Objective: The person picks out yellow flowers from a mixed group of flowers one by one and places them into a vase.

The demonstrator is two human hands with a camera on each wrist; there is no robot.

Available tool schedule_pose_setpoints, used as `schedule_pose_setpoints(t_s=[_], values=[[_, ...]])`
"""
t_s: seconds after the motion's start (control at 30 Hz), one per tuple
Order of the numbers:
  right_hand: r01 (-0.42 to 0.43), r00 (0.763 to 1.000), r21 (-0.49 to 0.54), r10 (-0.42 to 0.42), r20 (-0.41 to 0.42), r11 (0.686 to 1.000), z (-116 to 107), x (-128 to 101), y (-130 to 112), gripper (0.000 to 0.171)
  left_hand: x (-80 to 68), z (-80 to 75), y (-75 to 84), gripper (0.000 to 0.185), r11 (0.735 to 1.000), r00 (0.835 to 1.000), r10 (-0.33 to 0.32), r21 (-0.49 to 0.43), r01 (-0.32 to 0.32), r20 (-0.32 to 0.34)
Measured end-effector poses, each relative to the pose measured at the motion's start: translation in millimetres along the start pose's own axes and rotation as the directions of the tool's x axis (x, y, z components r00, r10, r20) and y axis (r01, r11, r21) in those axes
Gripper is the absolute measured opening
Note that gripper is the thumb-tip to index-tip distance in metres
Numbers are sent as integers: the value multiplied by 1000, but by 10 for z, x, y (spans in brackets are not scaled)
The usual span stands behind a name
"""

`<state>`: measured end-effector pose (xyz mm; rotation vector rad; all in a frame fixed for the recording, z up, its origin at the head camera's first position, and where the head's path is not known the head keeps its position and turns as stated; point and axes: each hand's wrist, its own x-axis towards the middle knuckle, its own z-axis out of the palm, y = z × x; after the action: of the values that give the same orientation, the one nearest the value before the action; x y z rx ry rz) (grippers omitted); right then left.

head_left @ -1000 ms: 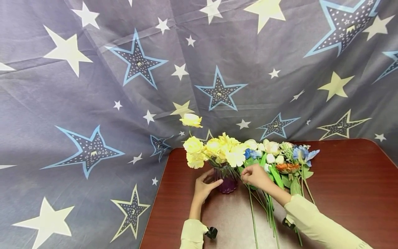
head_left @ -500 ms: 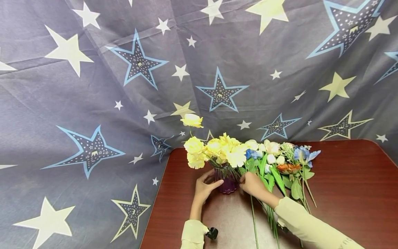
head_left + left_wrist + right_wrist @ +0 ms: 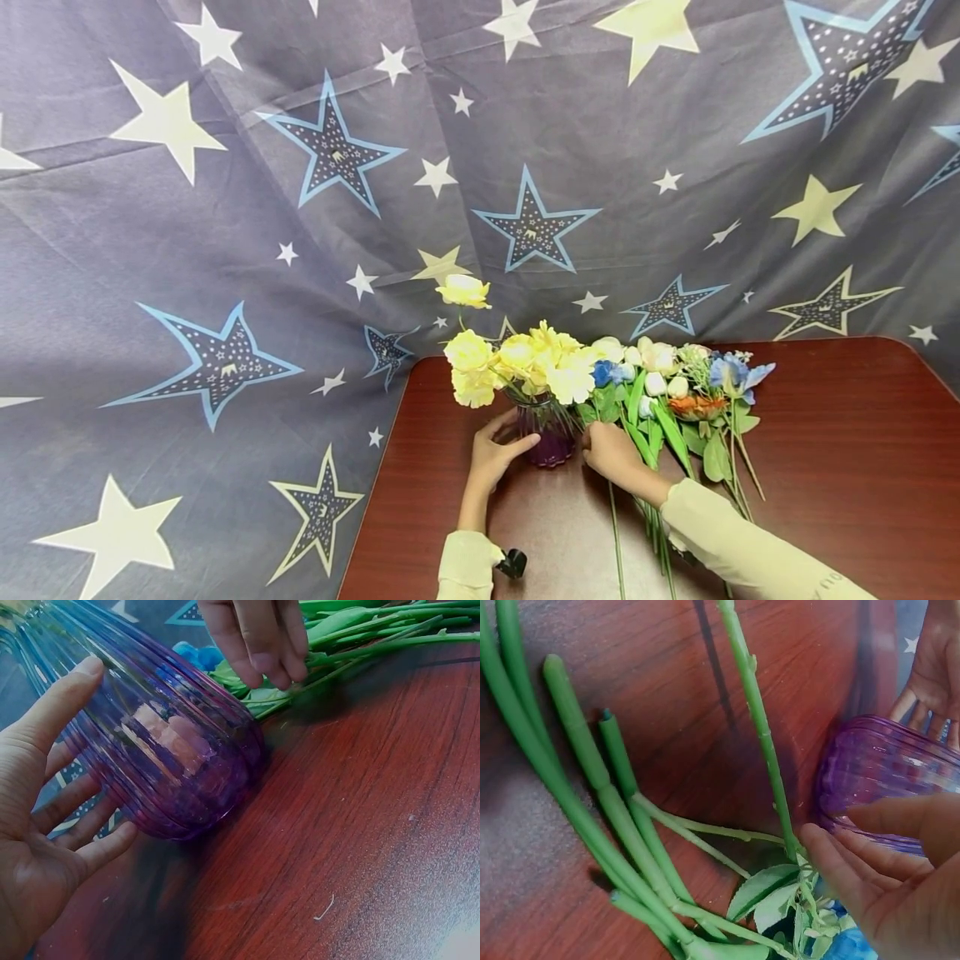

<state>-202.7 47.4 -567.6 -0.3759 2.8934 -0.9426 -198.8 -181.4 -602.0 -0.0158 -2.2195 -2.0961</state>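
Note:
A ribbed glass vase [image 3: 551,447], purple at its base, stands on the table with yellow flowers [image 3: 570,379] in its mouth. My left hand [image 3: 491,458] holds its left side, thumb [image 3: 64,701] along the near glass and fingers behind. Right of the vase, my right hand [image 3: 615,452] hovers low with loosely bent fingers. In the right wrist view its fingertips [image 3: 814,840] are right at a long green stem [image 3: 759,724] and small leaves [image 3: 765,896]. Nothing shows gripped between them.
Loose flowers lie right of the vase: white tulips [image 3: 655,383], an orange bloom [image 3: 696,407] and a blue one [image 3: 731,372]. Their green stems [image 3: 562,795] stretch toward the near edge of the red-brown table [image 3: 847,467]. A grey star-print cloth [image 3: 480,125] hangs behind.
My right hand has moved down from beside the vase's upper part to the stems right of its base. My left hand stays on the vase.

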Motion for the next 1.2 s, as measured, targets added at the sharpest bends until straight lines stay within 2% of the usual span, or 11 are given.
schedule_pose_setpoints(t_s=[0.1,0.2,0.53,0.77,1.2], values=[[19,1000,1,-19,0,1000,29,-9,-1,44,0,-2,-8,58,1000,1000,5,12,-5,2],[18,1000,-10,-18,-3,1000,50,-18,0,47,5,-4,-13,58,1000,1000,13,17,-13,4],[-1,998,-83,-4,-63,997,54,-15,31,38,5,-1,-8,59,1000,1000,-9,-13,9,5],[-48,999,-116,45,-26,992,65,8,54,38,8,-8,0,58,1000,1000,-19,-7,19,2],[-75,997,-160,71,-31,984,135,86,92,28,11,-7,-27,58,1000,1000,13,-6,-13,2]])
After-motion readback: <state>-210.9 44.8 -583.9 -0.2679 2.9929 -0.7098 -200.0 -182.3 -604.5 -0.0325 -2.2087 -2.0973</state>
